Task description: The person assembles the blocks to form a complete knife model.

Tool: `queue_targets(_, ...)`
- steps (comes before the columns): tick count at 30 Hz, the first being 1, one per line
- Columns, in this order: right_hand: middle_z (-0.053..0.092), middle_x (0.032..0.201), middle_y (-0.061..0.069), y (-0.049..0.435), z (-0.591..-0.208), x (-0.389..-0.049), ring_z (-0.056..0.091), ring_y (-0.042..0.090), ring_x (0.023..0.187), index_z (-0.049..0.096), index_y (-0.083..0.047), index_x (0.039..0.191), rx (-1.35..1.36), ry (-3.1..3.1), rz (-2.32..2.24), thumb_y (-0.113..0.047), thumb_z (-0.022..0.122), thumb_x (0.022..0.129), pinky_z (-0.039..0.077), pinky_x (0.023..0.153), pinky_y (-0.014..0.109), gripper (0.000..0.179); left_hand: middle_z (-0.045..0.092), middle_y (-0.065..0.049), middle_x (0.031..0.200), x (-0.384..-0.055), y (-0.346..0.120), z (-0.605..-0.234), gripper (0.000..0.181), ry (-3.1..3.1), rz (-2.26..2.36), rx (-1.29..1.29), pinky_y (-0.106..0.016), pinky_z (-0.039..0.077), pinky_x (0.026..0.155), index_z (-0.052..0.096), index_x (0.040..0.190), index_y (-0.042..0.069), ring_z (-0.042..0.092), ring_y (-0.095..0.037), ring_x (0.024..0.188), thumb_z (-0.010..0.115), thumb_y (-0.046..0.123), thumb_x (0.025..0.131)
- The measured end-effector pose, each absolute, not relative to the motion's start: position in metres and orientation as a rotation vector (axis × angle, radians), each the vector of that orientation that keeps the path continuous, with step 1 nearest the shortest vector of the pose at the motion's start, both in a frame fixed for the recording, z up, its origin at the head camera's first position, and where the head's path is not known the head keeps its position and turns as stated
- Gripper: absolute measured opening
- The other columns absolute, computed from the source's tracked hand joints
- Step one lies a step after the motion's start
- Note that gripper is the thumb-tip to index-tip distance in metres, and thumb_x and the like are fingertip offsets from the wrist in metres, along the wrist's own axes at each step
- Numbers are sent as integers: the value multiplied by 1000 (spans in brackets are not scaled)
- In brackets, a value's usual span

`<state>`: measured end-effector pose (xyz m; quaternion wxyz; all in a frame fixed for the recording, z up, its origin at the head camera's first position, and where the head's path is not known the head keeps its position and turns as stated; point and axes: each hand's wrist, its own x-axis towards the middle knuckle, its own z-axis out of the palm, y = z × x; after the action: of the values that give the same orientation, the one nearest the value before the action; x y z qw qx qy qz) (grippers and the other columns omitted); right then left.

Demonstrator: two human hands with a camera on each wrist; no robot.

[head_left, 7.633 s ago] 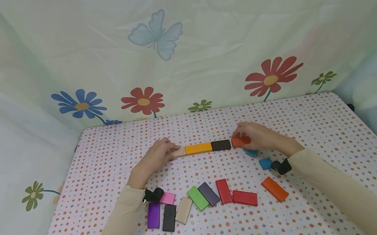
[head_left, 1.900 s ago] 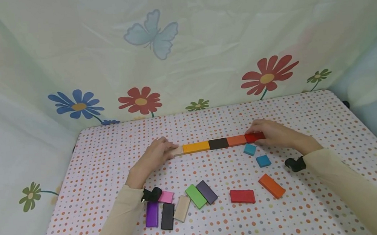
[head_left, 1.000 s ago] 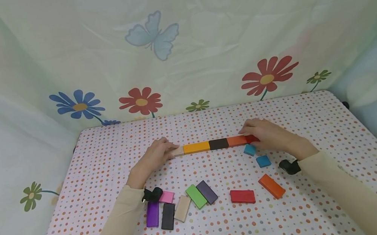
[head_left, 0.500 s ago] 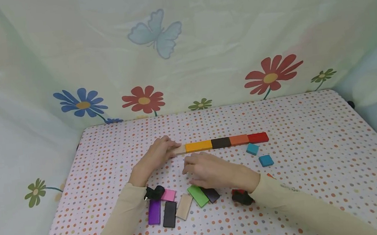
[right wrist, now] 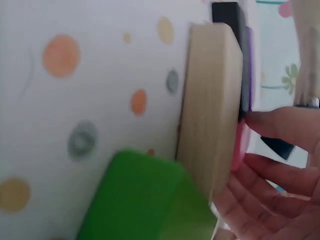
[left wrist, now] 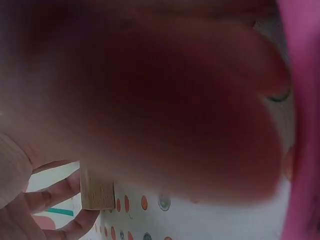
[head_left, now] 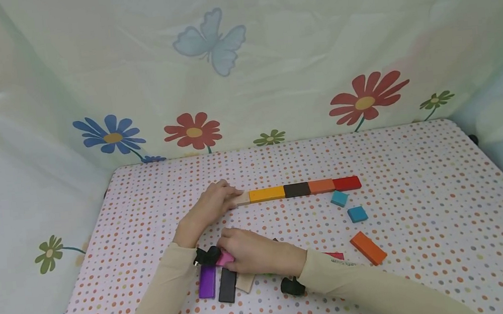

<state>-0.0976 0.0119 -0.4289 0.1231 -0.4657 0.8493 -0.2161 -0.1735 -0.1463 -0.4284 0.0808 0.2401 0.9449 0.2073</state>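
My left hand (head_left: 212,203) holds the plain wooden block (head_left: 243,199) at the left end of a row; in the left wrist view, its fingers sit on both sides of that wooden block (left wrist: 97,189). From there the row runs through a yellow block (head_left: 267,194), a dark block (head_left: 297,189), an orange-red one (head_left: 322,186) and a red one (head_left: 347,183). My right hand (head_left: 258,252) pinches the pink block (head_left: 226,258) close to my left cuff. In the right wrist view, thumb and fingers lie around the pink block (right wrist: 240,145). Blurred fingers fill much of the left wrist view.
Beside the right hand lie purple (head_left: 207,281), black (head_left: 227,285) and beige (head_left: 244,282) blocks. The green block (right wrist: 145,200) is mostly under my right forearm, and a red block (head_left: 335,256) is partly covered. Two blue pieces (head_left: 339,198) and an orange block (head_left: 368,248) lie right.
Orange-red and red blocks have joined the row's right end. My right hand has let go of the red one and moved left and nearer to the pink block. The left hand stays put.
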Motion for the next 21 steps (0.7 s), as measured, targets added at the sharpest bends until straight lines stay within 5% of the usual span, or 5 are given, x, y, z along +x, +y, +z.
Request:
queue_targets(11,59,92,2,19,-426,-96,47,7,74,75,1,109,-1225,2478,-626,-9,85,84,44,65,19,29,63,-12,120,-173,-145,-429,34,2828,636,716,-43,49,89,73,133,8,57,-28,102,72,10,100)
queue_targets(21,62,99,6,41,-420,-105,52,11,79,74,3,115,-1134,2499,-613,-2,83,84,48,71,23,33,63,-11,120,-172,-146,-428,35,2828,597,694,-43,49,89,71,135,8,56,-27,103,71,10,100)
